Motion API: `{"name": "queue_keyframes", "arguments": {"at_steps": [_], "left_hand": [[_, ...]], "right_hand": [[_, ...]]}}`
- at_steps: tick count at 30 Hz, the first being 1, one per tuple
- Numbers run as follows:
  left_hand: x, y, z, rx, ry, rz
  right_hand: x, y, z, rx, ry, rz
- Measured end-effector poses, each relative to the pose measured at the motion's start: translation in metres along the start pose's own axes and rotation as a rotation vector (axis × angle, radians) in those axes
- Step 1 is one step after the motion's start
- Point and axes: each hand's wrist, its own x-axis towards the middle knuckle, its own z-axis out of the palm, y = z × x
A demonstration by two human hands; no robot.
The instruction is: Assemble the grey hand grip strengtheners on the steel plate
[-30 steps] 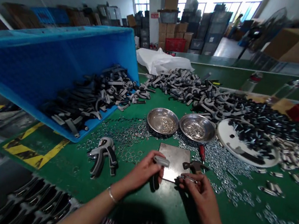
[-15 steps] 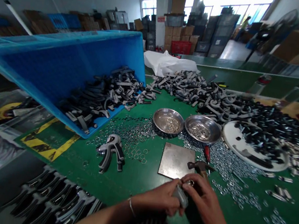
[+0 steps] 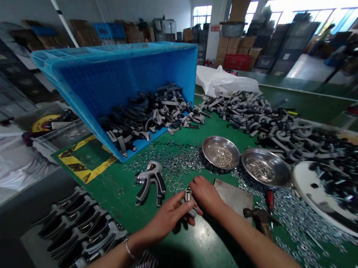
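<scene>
At the near edge, lower left, I record rows of assembled grips (image 3: 89, 228) laid side by side, black and grey with bright metal between their arms.

The left hand (image 3: 165, 218) is over the near part of the green table (image 3: 224, 254), thumb and fingers pinching a grey piece (image 3: 192, 212) and a coil spring (image 3: 188, 194). Condition of the pieces: the spring is bright and silvery, its turns distinct, standing nearly upright above the thumb; the grey piece is smooth, matt and rounded at its exposed end, the remainder covered by fingers. From my remote view I cannot confirm whether the spring is seated in it.

The right hand (image 3: 206, 195) lies just beyond, fingers bent, close to the scattered metal rings (image 3: 177, 186); its fingertips are obscured, and I cannot tell whether they grasp anything.

To the left of both hands one assembled grip (image 3: 154, 177) rests with its two arms apart. To the right I note a metal plate (image 3: 230, 194), partly behind the right forearm, then a hammer (image 3: 259, 214) and a red-handled screwdriver (image 3: 269, 200).

Farther out are two steel dishes (image 3: 213, 146) holding small metal parts, a tipped blue bin (image 3: 118, 67) of handles, and a heap of grey and black handles (image 3: 253, 112).
</scene>
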Motion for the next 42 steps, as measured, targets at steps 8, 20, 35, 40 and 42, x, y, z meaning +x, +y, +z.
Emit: {"name": "queue_keyframes", "arguments": {"at_steps": [8,20,35,40,42], "left_hand": [[0.040,0.001,0.004,0.274,0.316,0.259],[0.056,-0.010,0.068,0.483,-0.004,0.337],[0.048,0.002,0.085,0.371,0.006,0.210],[0.061,-0.004,0.090,0.355,0.022,0.177],[0.066,-0.006,0.093,0.335,0.020,0.170]], "right_hand": [[-0.057,0.010,-0.027,0.236,0.241,0.181],[-0.124,-0.024,-0.033,1.400,0.347,0.599],[-0.149,-0.023,-0.036,0.120,0.583,0.138],[-0.151,-0.021,-0.032,0.024,0.614,0.105],[-0.155,-0.017,-0.034,-0.104,0.553,0.081]]}}
